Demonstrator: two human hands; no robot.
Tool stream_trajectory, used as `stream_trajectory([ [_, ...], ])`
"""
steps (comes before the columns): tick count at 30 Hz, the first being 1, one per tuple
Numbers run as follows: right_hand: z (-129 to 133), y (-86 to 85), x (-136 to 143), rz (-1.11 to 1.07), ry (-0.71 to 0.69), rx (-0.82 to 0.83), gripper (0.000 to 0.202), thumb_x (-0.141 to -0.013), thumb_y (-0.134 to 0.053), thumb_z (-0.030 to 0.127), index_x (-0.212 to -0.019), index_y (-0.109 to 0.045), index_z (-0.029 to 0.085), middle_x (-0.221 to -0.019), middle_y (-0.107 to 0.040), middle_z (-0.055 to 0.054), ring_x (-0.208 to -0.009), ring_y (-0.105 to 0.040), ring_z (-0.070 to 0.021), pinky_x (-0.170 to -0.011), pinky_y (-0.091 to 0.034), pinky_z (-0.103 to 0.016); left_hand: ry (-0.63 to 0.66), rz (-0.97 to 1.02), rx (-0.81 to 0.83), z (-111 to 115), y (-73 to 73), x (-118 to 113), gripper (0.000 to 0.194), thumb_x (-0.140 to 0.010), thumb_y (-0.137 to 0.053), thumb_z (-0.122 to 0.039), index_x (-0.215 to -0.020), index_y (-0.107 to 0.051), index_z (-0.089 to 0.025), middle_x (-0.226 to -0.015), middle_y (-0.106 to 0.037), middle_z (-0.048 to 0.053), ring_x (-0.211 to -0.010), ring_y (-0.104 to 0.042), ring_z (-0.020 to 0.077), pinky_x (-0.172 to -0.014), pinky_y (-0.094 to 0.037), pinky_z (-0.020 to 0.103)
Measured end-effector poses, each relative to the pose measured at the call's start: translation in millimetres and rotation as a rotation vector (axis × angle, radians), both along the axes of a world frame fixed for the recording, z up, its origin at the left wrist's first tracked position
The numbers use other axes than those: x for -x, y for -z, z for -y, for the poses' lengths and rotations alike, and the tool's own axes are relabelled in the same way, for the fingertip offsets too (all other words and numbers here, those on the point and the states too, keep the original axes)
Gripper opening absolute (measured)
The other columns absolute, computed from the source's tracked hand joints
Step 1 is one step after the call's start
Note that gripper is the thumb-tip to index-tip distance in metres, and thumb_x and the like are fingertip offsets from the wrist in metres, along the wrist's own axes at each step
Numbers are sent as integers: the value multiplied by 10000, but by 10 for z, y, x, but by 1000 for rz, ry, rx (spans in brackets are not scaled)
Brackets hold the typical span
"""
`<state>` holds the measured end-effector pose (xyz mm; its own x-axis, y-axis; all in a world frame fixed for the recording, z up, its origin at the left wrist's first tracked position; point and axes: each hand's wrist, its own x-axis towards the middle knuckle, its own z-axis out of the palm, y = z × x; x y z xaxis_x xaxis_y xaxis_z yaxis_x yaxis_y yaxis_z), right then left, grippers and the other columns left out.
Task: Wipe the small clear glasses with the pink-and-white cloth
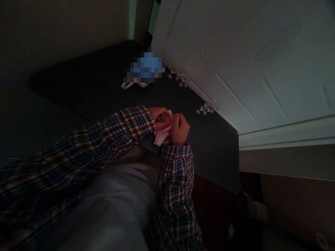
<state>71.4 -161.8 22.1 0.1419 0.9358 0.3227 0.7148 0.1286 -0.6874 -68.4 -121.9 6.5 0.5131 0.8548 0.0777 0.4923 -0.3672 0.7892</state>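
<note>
Between my hands is a soft pink-and-white item [163,135], which could be a small packet or a cloth; the dim light does not show which. My left hand [160,116] has its fingers curled and pinched on the item's upper left part. From the right, my right hand [180,129] grips it with bent fingers, close against the left fingertips. Some of the item is hidden under the fingers. Both hands are just above the near side of a dark table [209,146].
A white panel [235,69] with ribbed heart shapes rises at the table's far right side. Small clear knob-like pieces [208,107] sit in clusters along its foot. Farther back is a blurred-out blue thing [147,66] beside a white loop [127,84].
</note>
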Motion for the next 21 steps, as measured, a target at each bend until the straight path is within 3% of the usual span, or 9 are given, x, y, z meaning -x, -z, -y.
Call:
stream_trajectory([
  [7, -2, -19, 0, 18, 13, 18, 332, -880, -309, 370, -680, -498, 186, -618, -514, 24, -589, -460, -84, -580, -282, -214, 7, 15, 32, 29, -68, 9, 456, -727, -538, -417, -1064, -536, -108, -949, -597, 61, -620, -514, 76, -583, -396, 182],
  [21, -14, -16, -16, 29, 4, 33, 389, -885, -277, 433, -693, -498, 178, -643, -496, 18, -626, -492, -89, -633, -349, -224, -9, 68, 9, 46, -49, -5, 435, -733, -559, -388, -1051, -552, -91, -945, -616, 70, -616, -497, 64, -561, -383, 165],
])
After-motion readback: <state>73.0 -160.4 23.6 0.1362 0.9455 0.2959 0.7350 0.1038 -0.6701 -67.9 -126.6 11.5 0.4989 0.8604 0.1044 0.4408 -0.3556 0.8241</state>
